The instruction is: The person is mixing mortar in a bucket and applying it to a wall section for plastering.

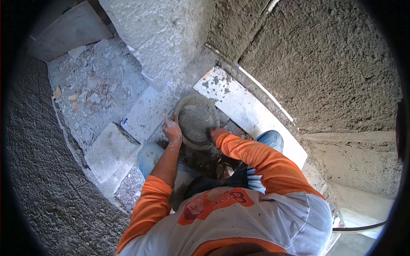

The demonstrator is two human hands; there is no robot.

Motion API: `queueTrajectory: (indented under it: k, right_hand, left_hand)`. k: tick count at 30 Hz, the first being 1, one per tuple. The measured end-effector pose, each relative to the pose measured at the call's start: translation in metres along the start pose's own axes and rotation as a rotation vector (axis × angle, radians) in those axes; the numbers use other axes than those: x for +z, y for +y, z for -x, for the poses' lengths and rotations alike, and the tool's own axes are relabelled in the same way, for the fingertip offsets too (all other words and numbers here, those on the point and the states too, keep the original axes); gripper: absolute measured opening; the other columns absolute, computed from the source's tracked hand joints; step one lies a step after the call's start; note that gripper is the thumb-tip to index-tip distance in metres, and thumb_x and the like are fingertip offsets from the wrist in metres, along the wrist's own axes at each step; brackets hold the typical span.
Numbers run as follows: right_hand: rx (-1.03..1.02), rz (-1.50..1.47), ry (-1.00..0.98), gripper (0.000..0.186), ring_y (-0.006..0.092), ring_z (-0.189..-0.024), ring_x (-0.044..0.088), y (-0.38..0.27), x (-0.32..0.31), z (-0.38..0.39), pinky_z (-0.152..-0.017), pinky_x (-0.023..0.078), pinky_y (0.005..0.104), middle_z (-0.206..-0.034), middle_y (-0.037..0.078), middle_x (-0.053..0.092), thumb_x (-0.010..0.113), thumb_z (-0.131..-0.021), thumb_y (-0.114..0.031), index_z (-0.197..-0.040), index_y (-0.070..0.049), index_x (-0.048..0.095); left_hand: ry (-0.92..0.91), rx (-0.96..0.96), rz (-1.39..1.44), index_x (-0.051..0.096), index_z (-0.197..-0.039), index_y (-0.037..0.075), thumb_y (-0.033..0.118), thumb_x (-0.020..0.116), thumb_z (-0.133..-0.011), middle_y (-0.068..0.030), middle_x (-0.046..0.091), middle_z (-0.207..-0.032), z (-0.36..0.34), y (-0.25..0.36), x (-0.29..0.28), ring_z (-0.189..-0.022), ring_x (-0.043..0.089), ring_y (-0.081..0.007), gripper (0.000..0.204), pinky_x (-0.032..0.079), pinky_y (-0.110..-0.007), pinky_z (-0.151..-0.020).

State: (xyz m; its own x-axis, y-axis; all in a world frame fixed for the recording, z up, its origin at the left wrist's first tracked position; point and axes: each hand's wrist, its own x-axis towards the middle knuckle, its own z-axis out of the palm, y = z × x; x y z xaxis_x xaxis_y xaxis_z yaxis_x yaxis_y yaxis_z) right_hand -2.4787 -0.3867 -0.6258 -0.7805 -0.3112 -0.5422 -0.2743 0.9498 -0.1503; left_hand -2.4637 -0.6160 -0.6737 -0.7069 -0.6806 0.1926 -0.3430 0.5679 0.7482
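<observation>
A round bucket [193,115] of wet grey mortar stands between my bent knees. My left hand [171,129], dusted pale, is at the bucket's left rim, with its index finger stretched out and its fingers apart. My right hand [216,133] is at the inner right edge of the bucket, against the mortar, with curled fingers; what they hold is hidden. A mortar-spattered white board [252,113] lies diagonally beside the bucket on the right.
Rough grey plastered surfaces [316,64] are at upper right and far left [42,141]. A pale block wall [149,34] stands ahead. Rubble [92,72], loose slabs [109,149] and a leaning panel [70,32] are at left. A hose [356,228] runs at lower right.
</observation>
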Motion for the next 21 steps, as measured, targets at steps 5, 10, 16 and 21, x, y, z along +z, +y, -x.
queueTrajectory:
  k: [5,10,16,21]
  right_hand:
    - [-0.193,-0.903,-0.054,0.031,0.0357,-0.079,0.058,0.106,0.042,0.005,-0.068,0.046,0.0422,-0.084,0.022,0.059,0.051,-0.080,-0.030,-0.098,-0.005,0.058]
    - [-0.110,0.003,0.096,0.042,0.0355,-0.081,0.057,0.053,-0.035,0.018,-0.070,0.046,0.0418,-0.089,0.018,0.060,0.053,-0.078,-0.037,-0.106,-0.006,0.052]
    - [-0.064,-0.073,0.118,0.044,0.0358,-0.082,0.057,0.017,-0.123,0.089,-0.071,0.046,0.0415,-0.086,0.018,0.060,0.056,-0.075,-0.042,-0.103,-0.008,0.055]
    - [-0.380,-0.160,0.105,0.044,0.0304,-0.072,0.059,0.011,-0.225,0.134,-0.065,0.046,0.0371,-0.073,0.016,0.060,0.061,-0.073,-0.045,-0.091,-0.005,0.059]
  left_hand:
    - [0.034,0.024,0.179,0.051,-0.108,-0.002,0.007,0.045,-0.083,-0.0186,0.056,-0.062,0.002,0.068,0.013,-0.058,0.053,-0.0351,0.027,0.042,-0.043,-0.055]
    - [-0.010,-0.098,0.072,0.052,-0.102,-0.003,0.014,0.040,-0.086,-0.0204,0.054,-0.061,-0.001,0.057,-0.029,-0.061,0.051,-0.0368,0.026,0.038,-0.046,-0.058]
    - [-0.125,-0.565,0.459,0.052,-0.075,-0.007,0.039,0.032,-0.090,-0.0222,0.051,-0.062,-0.007,0.112,-0.071,-0.061,0.042,-0.0379,0.052,0.032,-0.047,-0.064]
    - [0.062,-0.321,0.632,0.054,-0.062,-0.005,0.037,0.034,-0.090,-0.0174,0.054,-0.062,-0.006,0.007,-0.022,-0.060,0.047,-0.0311,0.055,0.036,-0.044,-0.065]
